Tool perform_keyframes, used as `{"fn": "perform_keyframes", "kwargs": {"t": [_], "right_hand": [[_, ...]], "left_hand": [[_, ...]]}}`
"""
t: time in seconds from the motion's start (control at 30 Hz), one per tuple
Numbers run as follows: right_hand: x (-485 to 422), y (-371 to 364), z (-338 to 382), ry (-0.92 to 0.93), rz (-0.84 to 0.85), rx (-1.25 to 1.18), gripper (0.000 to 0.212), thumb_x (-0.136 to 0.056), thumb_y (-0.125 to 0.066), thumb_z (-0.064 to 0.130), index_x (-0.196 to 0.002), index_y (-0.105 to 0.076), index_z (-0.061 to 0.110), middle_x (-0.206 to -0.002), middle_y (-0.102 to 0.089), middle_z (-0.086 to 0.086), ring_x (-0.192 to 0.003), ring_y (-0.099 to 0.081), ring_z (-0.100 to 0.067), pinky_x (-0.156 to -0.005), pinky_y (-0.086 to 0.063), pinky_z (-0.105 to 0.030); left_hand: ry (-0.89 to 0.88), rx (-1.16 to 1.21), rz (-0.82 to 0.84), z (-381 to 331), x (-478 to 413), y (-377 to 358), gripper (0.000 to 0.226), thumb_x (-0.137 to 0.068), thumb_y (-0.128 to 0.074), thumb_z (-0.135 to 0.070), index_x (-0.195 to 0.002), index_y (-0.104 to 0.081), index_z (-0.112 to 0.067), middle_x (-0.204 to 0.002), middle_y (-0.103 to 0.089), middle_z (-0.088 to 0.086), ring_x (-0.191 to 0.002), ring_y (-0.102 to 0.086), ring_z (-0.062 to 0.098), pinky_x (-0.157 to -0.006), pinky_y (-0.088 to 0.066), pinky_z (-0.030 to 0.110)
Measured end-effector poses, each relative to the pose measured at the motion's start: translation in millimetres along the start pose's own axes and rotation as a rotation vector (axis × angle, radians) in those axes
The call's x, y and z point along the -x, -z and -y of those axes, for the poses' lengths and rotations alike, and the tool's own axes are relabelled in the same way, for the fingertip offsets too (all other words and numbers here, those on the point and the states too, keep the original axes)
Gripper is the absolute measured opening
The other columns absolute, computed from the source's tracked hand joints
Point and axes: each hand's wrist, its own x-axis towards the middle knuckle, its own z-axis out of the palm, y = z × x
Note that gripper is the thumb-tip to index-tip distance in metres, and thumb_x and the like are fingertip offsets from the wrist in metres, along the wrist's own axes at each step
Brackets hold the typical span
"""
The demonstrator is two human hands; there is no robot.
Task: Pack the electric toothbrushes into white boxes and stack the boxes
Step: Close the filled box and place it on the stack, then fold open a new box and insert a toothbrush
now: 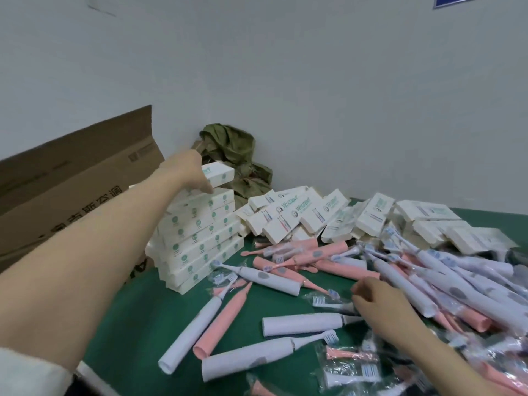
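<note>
My left hand (190, 174) reaches far out and grips a white box (221, 174) just above the tall stack of white boxes (200, 238) at the table's back left. My right hand (377, 302) hovers low over the toothbrushes, its fingers curled over a bagged brush head (328, 300); whether it holds anything is unclear. White toothbrushes (271, 278) and pink toothbrushes (220, 318) lie scattered over the green table (137, 324), with a thick heap of them (445, 284) on the right. A loose pile of white boxes (294, 215) lies behind them.
A brown cardboard carton (71, 190) stands at the left against the wall. A crumpled olive-green cloth bag (234, 155) sits in the corner behind the stack. Bagged spare brush heads (351, 372) lie at the front right.
</note>
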Motion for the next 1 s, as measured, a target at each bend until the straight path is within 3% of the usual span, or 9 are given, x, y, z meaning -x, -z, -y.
{"fn": "perform_keyframes", "kwargs": {"t": [0.2,0.33,0.5,0.67,0.73,0.8,0.87,1.0], "right_hand": [[0,-1,-1,0.011,-0.008,0.019,0.010,-0.091,-0.050,0.016,-0.095,-0.054,0.024,-0.098,-0.062,0.004,-0.090,-0.056,-0.013,-0.075,-0.040,-0.022],[-3,-1,0,0.040,-0.028,0.017,0.012,-0.091,-0.049,0.014,-0.098,-0.056,0.020,-0.101,-0.063,0.002,-0.091,-0.055,-0.013,-0.076,-0.039,-0.021],[-3,-3,-3,0.049,-0.032,0.033,0.015,-0.093,-0.048,0.016,-0.105,-0.056,0.019,-0.103,-0.062,0.003,-0.091,-0.055,-0.012,-0.078,-0.041,-0.020],[-5,-6,-3,0.044,-0.040,0.016,0.016,-0.092,-0.049,0.016,-0.105,-0.057,0.019,-0.105,-0.062,0.003,-0.091,-0.055,-0.011,-0.077,-0.041,-0.018],[-6,-8,0,0.039,-0.044,-0.003,0.015,-0.092,-0.050,0.015,-0.104,-0.058,0.019,-0.105,-0.063,0.003,-0.090,-0.055,-0.011,-0.075,-0.040,-0.018],[-9,-9,2,0.040,-0.036,-0.008,0.016,-0.091,-0.051,0.016,-0.105,-0.058,0.019,-0.107,-0.062,0.003,-0.090,-0.055,-0.010,-0.075,-0.040,-0.017],[-11,-9,4,0.044,-0.027,-0.001,0.019,-0.090,-0.053,0.016,-0.108,-0.058,0.018,-0.108,-0.062,0.003,-0.092,-0.055,-0.010,-0.078,-0.042,-0.018],[-11,-3,-3,0.033,-0.011,0.039,0.020,-0.090,-0.055,0.015,-0.109,-0.060,0.018,-0.107,-0.062,0.003,-0.090,-0.053,-0.009,-0.076,-0.041,-0.016]], "left_hand": [[0.058,0.048,0.109,8,-18,-12,0.044,-0.071,-0.082,-0.039,-0.088,-0.057,-0.006,-0.080,-0.056,0.004,-0.073,-0.053,0.018,-0.060,-0.040,0.028],[0.083,0.041,0.184,9,-24,-15,0.050,-0.072,-0.081,-0.037,-0.103,-0.061,-0.004,-0.097,-0.063,0.008,-0.089,-0.060,0.025,-0.076,-0.050,0.033],[0.102,0.054,0.244,12,-25,-20,0.053,-0.075,-0.078,-0.040,-0.110,-0.061,-0.005,-0.102,-0.065,0.009,-0.091,-0.062,0.025,-0.076,-0.050,0.033],[0.095,0.011,0.228,13,-24,-23,0.061,-0.075,-0.075,-0.048,-0.114,-0.057,-0.005,-0.103,-0.060,0.008,-0.096,-0.057,0.025,-0.075,-0.044,0.031],[0.078,-0.112,0.079,9,-21,-24,0.068,-0.074,-0.072,-0.054,-0.119,-0.050,-0.008,-0.115,-0.052,0.012,-0.111,-0.046,0.032,-0.084,-0.039,0.037],[-0.020,-0.145,-0.161,-6,-15,-27,0.068,-0.075,-0.071,-0.050,-0.128,-0.047,-0.014,-0.131,-0.042,0.018,-0.123,-0.033,0.038,-0.098,-0.033,0.044],[-0.219,0.006,-0.294,-35,-7,-37,0.062,-0.078,-0.069,-0.038,-0.132,-0.049,-0.017,-0.135,-0.043,0.016,-0.124,-0.033,0.036,-0.102,-0.031,0.045],[-0.521,0.151,-0.011,-99,21,-88,0.045,-0.082,-0.064,-0.027,-0.126,-0.055,-0.018,-0.126,-0.055,0.006,-0.115,-0.050,0.024,-0.094,-0.044,0.039]]}}
